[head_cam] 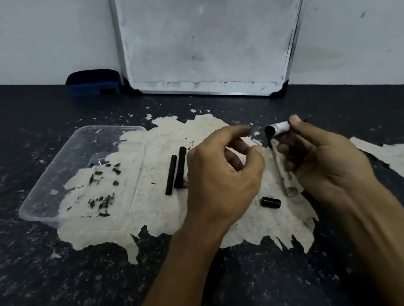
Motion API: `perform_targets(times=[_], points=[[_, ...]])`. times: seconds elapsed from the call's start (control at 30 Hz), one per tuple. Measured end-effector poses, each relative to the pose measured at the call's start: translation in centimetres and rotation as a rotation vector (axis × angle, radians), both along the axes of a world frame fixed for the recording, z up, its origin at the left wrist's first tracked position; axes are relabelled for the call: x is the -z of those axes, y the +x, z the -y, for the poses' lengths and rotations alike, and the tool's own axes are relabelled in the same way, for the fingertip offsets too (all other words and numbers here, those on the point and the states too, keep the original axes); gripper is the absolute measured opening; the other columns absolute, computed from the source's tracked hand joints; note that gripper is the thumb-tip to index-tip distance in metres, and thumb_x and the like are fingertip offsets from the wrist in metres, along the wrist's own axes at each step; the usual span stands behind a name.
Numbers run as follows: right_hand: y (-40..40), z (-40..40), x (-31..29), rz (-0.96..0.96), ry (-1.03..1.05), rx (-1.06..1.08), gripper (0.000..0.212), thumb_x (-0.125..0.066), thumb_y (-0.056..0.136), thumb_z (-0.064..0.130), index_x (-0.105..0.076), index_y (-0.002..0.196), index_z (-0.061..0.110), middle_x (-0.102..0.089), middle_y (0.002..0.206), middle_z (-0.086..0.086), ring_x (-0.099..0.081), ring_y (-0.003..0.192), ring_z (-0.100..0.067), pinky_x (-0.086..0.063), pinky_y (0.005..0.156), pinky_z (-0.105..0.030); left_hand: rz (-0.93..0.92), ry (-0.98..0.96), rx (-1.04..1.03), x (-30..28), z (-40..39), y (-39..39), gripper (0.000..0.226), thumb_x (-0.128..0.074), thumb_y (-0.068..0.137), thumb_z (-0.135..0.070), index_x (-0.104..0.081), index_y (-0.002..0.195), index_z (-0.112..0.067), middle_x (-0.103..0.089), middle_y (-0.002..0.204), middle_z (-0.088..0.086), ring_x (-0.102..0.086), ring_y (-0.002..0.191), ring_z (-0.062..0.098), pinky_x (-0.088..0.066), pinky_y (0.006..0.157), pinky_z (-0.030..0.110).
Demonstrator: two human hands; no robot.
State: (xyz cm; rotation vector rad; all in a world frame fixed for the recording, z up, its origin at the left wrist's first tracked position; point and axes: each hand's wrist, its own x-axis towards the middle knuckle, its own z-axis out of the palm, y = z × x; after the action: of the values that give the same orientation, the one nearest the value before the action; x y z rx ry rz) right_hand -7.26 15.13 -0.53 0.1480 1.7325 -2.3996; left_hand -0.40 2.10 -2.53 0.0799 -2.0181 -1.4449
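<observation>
My right hand [323, 158] grips a white marker barrel [279, 129] with a black open end that points left. My left hand [224, 176] hovers beside it with loosely curled fingers and holds nothing. Under my hands lies a second white barrel [283, 168], partly hidden by my right fingers. A small black cap [270, 201] rests on the table just in front of it. Two black ink sticks [175, 169] lie side by side to the left of my left hand.
A clear plastic container [42, 202] with several small black bits in it stands at the left. A whiteboard [206, 30] leans on the wall behind, with a blue eraser [92, 83] beside it. The dark table [46, 301] has worn pale patches.
</observation>
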Motion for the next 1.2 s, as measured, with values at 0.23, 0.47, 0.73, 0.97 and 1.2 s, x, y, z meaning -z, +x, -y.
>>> perform_targets(times=[0.23, 0.47, 0.73, 0.97, 1.2], points=[[0.1, 0.2, 0.1, 0.018, -0.042, -0.035, 0.018, -0.069, 0.086, 0.021, -0.072, 0.070, 0.014, -0.072, 0.069, -0.003, -0.062, 0.051, -0.008, -0.036, 0.056, -0.025, -0.172, -0.131, 0.000, -0.5, -0.6, 0.4, 0.032, -0.081, 0.077, -0.022, -0.072, 0.104, -0.010, -0.067, 0.080, -0.002, -0.059, 0.055, 0.016, -0.040, 0.049, 0.012], [1.2, 0.4, -0.2, -0.307, 0.187, 0.102, 0.032, -0.070, 0.090, 0.015, -0.062, 0.119, 0.004, -0.076, 0.074, -0.004, -0.071, 0.065, -0.010, -0.054, 0.058, -0.020, -0.064, -0.145, -0.077, -0.1, -0.5, 0.2, 0.039, -0.078, 0.077, -0.032, -0.067, 0.113, -0.018, -0.065, 0.082, -0.009, -0.059, 0.058, 0.011, -0.052, 0.051, 0.028], [1.0, 1.1, 2.0, -0.585, 0.781, 0.156, 0.036, -0.071, 0.088, 0.025, -0.053, 0.120, 0.020, -0.070, 0.071, 0.012, -0.068, 0.066, -0.009, -0.056, 0.073, -0.043, 0.003, 0.016, -0.245, -0.2, 0.7, 0.1, 0.038, -0.070, 0.074, -0.023, -0.064, 0.111, -0.020, -0.063, 0.084, -0.008, -0.058, 0.056, 0.013, -0.055, 0.055, 0.032], [-0.1, 0.1, 2.3, -0.417, 0.574, 0.167, 0.032, -0.070, 0.090, 0.027, -0.062, 0.115, 0.010, -0.071, 0.058, 0.007, -0.063, 0.053, -0.002, -0.050, 0.060, -0.032, 0.018, 0.060, -0.222, -0.1, 0.6, 0.0, 0.032, -0.068, 0.076, -0.012, -0.065, 0.107, -0.020, -0.064, 0.082, -0.005, -0.059, 0.055, 0.018, -0.056, 0.053, 0.038], [-1.0, -1.0, 3.1, -0.347, 0.493, 0.112, 0.017, -0.076, 0.085, 0.026, -0.071, 0.093, 0.012, -0.074, 0.066, -0.004, -0.067, 0.059, -0.016, -0.055, 0.068, -0.042, 0.031, 0.069, -0.224, -0.1, 0.7, -0.1, 0.030, -0.067, 0.079, -0.007, -0.066, 0.107, -0.017, -0.063, 0.079, -0.006, -0.059, 0.054, 0.016, -0.058, 0.054, 0.038]])
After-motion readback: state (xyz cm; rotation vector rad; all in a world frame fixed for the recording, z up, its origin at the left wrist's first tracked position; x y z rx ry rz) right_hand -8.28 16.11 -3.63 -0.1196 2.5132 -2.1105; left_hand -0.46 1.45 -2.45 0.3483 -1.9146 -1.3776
